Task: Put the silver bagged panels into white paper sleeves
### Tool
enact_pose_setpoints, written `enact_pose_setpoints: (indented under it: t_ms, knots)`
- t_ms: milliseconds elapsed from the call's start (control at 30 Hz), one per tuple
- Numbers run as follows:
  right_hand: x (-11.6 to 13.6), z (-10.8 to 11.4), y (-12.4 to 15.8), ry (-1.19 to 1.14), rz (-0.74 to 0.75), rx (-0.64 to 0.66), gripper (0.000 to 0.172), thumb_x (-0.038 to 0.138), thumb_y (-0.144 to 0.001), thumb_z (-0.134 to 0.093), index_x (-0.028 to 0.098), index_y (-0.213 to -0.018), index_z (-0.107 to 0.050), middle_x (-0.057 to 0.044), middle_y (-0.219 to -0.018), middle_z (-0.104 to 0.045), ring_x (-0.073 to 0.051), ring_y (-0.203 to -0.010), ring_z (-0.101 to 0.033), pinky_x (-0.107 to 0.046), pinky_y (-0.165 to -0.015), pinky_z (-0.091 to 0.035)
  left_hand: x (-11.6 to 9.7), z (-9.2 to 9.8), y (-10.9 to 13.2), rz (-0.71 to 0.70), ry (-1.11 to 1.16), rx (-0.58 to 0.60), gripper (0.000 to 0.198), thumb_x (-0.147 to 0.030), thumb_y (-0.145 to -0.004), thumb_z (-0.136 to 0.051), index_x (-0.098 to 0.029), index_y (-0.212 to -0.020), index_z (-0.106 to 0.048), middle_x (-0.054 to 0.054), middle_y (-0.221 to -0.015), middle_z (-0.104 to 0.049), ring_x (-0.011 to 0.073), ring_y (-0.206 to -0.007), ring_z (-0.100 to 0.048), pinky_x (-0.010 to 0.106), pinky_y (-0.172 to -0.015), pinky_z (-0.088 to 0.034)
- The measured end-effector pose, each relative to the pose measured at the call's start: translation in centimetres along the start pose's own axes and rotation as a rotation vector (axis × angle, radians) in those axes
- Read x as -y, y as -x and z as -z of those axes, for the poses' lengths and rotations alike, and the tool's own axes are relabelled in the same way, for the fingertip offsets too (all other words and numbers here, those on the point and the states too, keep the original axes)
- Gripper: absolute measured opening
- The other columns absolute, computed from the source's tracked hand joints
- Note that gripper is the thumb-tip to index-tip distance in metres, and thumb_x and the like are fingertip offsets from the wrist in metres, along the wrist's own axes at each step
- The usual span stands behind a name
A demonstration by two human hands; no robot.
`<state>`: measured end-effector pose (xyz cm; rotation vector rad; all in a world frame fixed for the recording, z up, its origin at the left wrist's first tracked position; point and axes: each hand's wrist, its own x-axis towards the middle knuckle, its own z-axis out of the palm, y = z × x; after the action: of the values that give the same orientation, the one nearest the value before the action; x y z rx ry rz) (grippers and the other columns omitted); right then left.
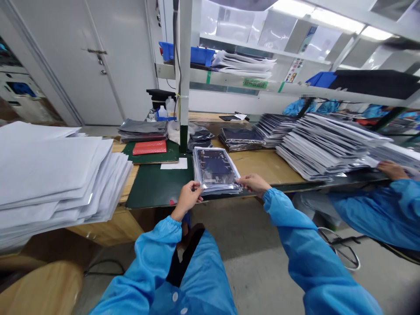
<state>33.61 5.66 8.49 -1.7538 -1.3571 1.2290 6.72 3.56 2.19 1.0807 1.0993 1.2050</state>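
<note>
At the bagged panel [216,167], the left hand [188,198] and right hand [256,184] reach forward, each grip pinching a near corner

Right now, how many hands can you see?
3: your left hand at the near left corner of the dark panel, your right hand at its near right corner, and a co-worker's hand at the far right, beside stacked sheets. More may be hidden.

A big pale door [123,57] is left of the tall white post [185,52]. A flat red pouch [149,147] lies near the post's foot, on its left. White bottles [169,106] stand just left of the post. A blue bin [204,57] sits high up, partly behind it.
</note>
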Motion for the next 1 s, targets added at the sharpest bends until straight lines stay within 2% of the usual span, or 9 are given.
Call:
enact_pose_setpoints:
  t_ms: [100, 200, 367, 433, 567, 700, 833, 933, 1000]
  knots:
    - [0.7, -0.3, -0.2, 0.017, -0.014, 0.016, 0.043, 0.033, -0.078, -0.075, 0.018, -0.048, -0.048, 0.007, -0.038, -0.042, -0.006, -0.034, -0.034, -0.019, -0.033, -0.024, 0.2, -0.3, -0.2, -0.002, 0.003, -0.026, 0.032, -0.028, -0.066, -0.081, -0.015, -0.084, -0.058, -0.002, -0.067, -0.062, 0.0115, -0.041, -0.061, 0.017, -0.037, -0.047]
    - [1.3, -0.2, -0.8, 0.025, -0.003, -0.022, 0.036, 0.026, -0.081, -0.072, 0.018, -0.054, -0.050, 0.006, -0.042, -0.050, -0.006, -0.035, -0.040, -0.017, -0.033, -0.026, 0.4, -0.4, -0.4, -0.006, 0.026, -0.030, 0.035, -0.028, -0.064, -0.083, -0.015, -0.083, -0.057, -0.002, -0.063, -0.061, 0.0119, -0.041, -0.061, 0.018, -0.037, -0.047]
    - [1.3, 0.2, -1.4, -0.002, -0.035, -0.061, 0.036, 0.022, -0.071, -0.084, 0.018, -0.056, -0.052, 0.006, -0.040, -0.051, -0.008, -0.033, -0.047, -0.016, -0.030, -0.027, 0.5, -0.4, -0.5, -0.021, 0.046, -0.027, 0.035, -0.029, -0.062, -0.083, -0.014, -0.081, -0.058, -0.004, -0.060, -0.058, 0.0118, -0.040, -0.059, 0.018, -0.036, -0.046]
    - [1.2, 0.4, -1.2, -0.053, -0.031, -0.038, 0.032, 0.020, -0.070, -0.085, 0.017, -0.058, -0.055, 0.005, -0.040, -0.051, -0.008, -0.033, -0.046, -0.016, -0.030, -0.030, 0.6, -0.4, -0.5, -0.041, 0.057, -0.028, 0.036, -0.031, -0.060, -0.083, -0.015, -0.080, -0.058, -0.005, -0.059, -0.057, 0.0119, -0.039, -0.059, 0.019, -0.036, -0.046]
    - [1.9, 0.5, -0.6, -0.213, 0.036, -0.019, 0.020, 0.013, -0.078, -0.075, 0.016, -0.066, -0.059, 0.004, -0.047, -0.054, -0.007, -0.038, -0.047, -0.015, -0.037, -0.043, 0.6, -0.4, -0.4, -0.081, 0.072, -0.032, 0.036, -0.032, -0.059, -0.082, -0.015, -0.080, -0.058, -0.005, -0.059, -0.056, 0.0124, -0.040, -0.059, 0.019, -0.036, -0.045]
    - [2.5, -0.2, -0.3, -0.304, 0.079, 0.008, 0.022, 0.017, -0.082, -0.068, 0.018, -0.065, -0.055, 0.004, -0.049, -0.051, -0.009, -0.040, -0.047, -0.017, -0.039, -0.048, 0.5, -0.5, -0.3, -0.096, 0.064, -0.048, 0.030, -0.028, -0.060, -0.080, -0.016, -0.077, -0.058, -0.006, -0.058, -0.055, 0.0120, -0.040, -0.058, 0.019, -0.037, -0.044]
    - [2.3, -1.4, 0.0, -0.269, 0.086, 0.032, 0.017, 0.022, -0.077, -0.075, 0.017, -0.073, -0.060, 0.005, -0.052, -0.054, -0.009, -0.040, -0.046, -0.017, -0.034, -0.045, 0.4, -0.6, -0.1, -0.118, 0.024, -0.080, 0.020, -0.022, -0.062, -0.074, -0.016, -0.076, -0.060, -0.005, -0.060, -0.057, 0.0111, -0.040, -0.057, 0.019, -0.037, -0.044]
    - [1.9, -1.6, 0.2, -0.232, 0.108, -0.017, 0.022, 0.020, -0.070, -0.081, 0.018, -0.079, -0.062, 0.006, -0.053, -0.057, -0.009, -0.044, -0.050, -0.017, -0.036, -0.046, 0.0, -0.7, 0.0, -0.141, 0.014, -0.102, 0.017, -0.022, -0.063, -0.069, -0.016, -0.077, -0.062, -0.005, -0.057, -0.056, 0.0096, -0.040, -0.054, 0.017, -0.036, -0.040]
    - [1.8, -1.3, 0.2, -0.214, 0.123, -0.059, 0.023, 0.018, -0.067, -0.083, 0.018, -0.077, -0.062, 0.006, -0.052, -0.058, -0.009, -0.043, -0.050, -0.016, -0.035, -0.041, -0.4, -0.7, 0.1, -0.133, 0.059, -0.112, 0.017, -0.025, -0.064, -0.067, -0.016, -0.078, -0.063, -0.006, -0.053, -0.054, 0.0093, -0.040, -0.052, 0.017, -0.035, -0.037]
